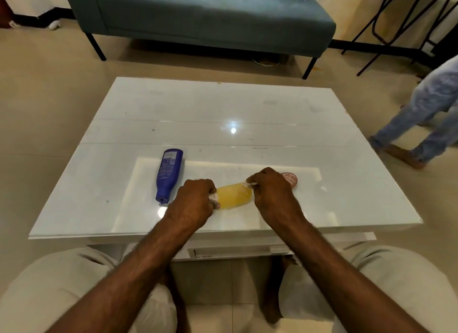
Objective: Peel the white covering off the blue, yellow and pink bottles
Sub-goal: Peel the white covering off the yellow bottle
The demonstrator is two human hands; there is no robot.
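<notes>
A yellow bottle [234, 195] lies on its side near the front of the white table [198, 109], held between both hands. My left hand [194, 203] grips its left end. At the bottle's upper right end, my right hand [271, 191] pinches a thin whitish film [248, 184]. The blue bottle [169, 174] lies flat to the left, cap toward me, with no white covering on it. Only an end of the pink bottle [290, 179] shows behind my right hand; the rest is hidden.
A teal sofa [198, 17] stands beyond the table. Another person's legs in jeans [426, 114] are on the floor at the right. Black metal frames [401, 22] stand at the back right. My knees are under the table's front edge.
</notes>
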